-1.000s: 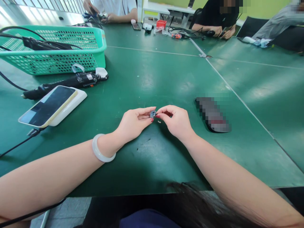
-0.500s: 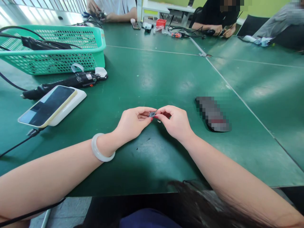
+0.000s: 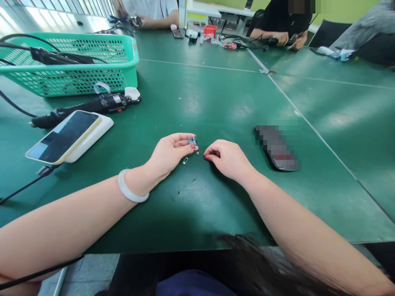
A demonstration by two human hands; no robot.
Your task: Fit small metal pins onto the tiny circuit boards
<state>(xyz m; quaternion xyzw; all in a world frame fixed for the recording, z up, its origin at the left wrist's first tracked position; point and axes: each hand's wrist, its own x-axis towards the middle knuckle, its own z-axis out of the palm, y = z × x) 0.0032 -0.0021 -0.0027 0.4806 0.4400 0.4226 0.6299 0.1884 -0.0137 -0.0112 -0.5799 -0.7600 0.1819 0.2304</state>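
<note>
My left hand point(image 3: 168, 156) pinches a small blue-grey block-like part point(image 3: 192, 142) between thumb and fingers, just above the table. Its exact kind is too small to make out. Apart from it, on the right, my right hand point(image 3: 226, 160) has thumb and forefinger closed together low over the table. Whatever may lie between those fingertips is hidden. Under my left thumb a tiny white rectangular frame point(image 3: 185, 160) lies on the green tabletop point(image 3: 197, 197). A tiny orange-and-white piece point(image 3: 198, 153) shows between the two hands.
Left stands a green plastic basket point(image 3: 126, 74) with black cables and a black device. Before it lie a black corded tool point(image 3: 101, 103) and a phone point(image 3: 63, 135) propped on a white block. A dark flat object point(image 3: 276, 150) lies on the right. Several people sit across the table.
My hands have drawn apart. The blue-grey part stays in my left hand, turned to show more of its face, and my right hand has come away from it. The white frame now shows.
</note>
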